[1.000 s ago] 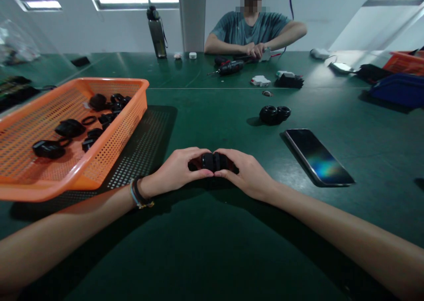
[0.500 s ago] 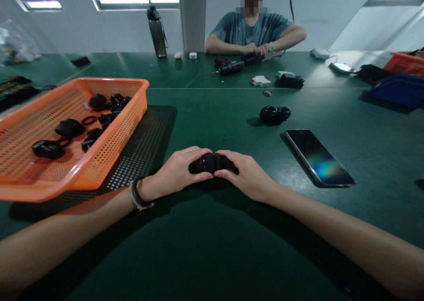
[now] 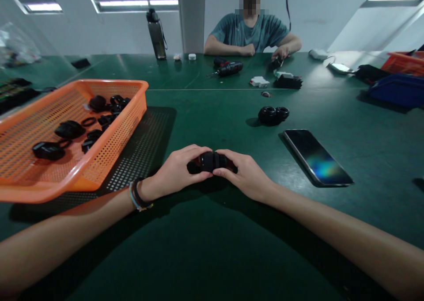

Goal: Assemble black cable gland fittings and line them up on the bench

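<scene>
The left hand [image 3: 177, 166] pinches one end of a short, black, banded cylinder [image 3: 213, 161] between thumb and fingers, and the right hand [image 3: 247, 173] pinches the other end the same way. The fingertips of both hands nearly meet around the cylinder's middle; whether it is one piece or two set end to end, I cannot tell. It lies sideways between the hands, over the near middle of a smooth dark-green tabletop [image 3: 212, 243]. Black and pale-blue bands [image 3: 136, 195] circle the left wrist.

Near the left forearm stands an orange, perforated plastic basket [image 3: 145, 93] with rounded black fittings [image 3: 69, 129] and a thin black ring [image 3: 88, 122] scattered on its floor. Beyond the right hand, two glossy black rounded pieces [image 3: 273, 114] with ring-shaped tops sit side by side, touching. A dark-screened rectangular phone [image 3: 318, 157] lies flat to their right, closer in.

Farther back are a black-and-red power drill [image 3: 229, 69] on its side and a tall, grey, translucent bottle [image 3: 155, 33], upright. Across the table, a co-worker in a teal short-sleeved shirt [image 3: 250, 30] rests one forearm along the edge.
</scene>
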### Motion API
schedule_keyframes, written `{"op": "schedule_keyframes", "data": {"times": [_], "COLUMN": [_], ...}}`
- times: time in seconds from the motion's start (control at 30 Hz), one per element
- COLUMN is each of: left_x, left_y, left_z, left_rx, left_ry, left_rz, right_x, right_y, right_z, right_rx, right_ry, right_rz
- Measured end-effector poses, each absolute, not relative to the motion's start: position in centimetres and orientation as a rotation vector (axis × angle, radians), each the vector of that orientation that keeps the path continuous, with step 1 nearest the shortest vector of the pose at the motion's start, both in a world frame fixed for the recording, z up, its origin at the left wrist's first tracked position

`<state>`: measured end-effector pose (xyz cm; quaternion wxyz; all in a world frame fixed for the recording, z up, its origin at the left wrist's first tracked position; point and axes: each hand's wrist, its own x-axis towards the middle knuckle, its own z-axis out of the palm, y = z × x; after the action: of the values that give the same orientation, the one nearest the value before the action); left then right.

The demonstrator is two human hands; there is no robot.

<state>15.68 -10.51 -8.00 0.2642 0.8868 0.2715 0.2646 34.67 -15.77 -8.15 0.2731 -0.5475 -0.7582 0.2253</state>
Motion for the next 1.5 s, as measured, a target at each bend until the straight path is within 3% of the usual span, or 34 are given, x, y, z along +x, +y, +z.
{"op": "schedule_keyframes", "data": {"times": [0.2, 0.57, 1.13, 1.5], "left_x": [16.0, 16.1, 16.5, 16.3], "left_y": [-9.9, -10.2, -10.8, -10.9], "left_z": [-8.3, -7.9, -7.7, -8.2], "left_rx": [1.936, 2.037, 2.26, 2.422], "left_ry": [0.785, 0.775, 0.786, 0.782], "left_rz": [0.607, 0.526, 0.529, 0.568], "right_x": [35.6, 35.7, 34.6, 34.0], "right_y": [-15.2, -15.0, -16.0, -16.3], "right_z": [-9.3, -9.6, -8.5, -8.4], "right_rx": [-1.253, -1.107, -1.366, -1.43], "right_ry": [-2.165, -2.164, -1.936, -1.856], "right_rz": [0.277, 0.1, 0.595, 0.695]}}
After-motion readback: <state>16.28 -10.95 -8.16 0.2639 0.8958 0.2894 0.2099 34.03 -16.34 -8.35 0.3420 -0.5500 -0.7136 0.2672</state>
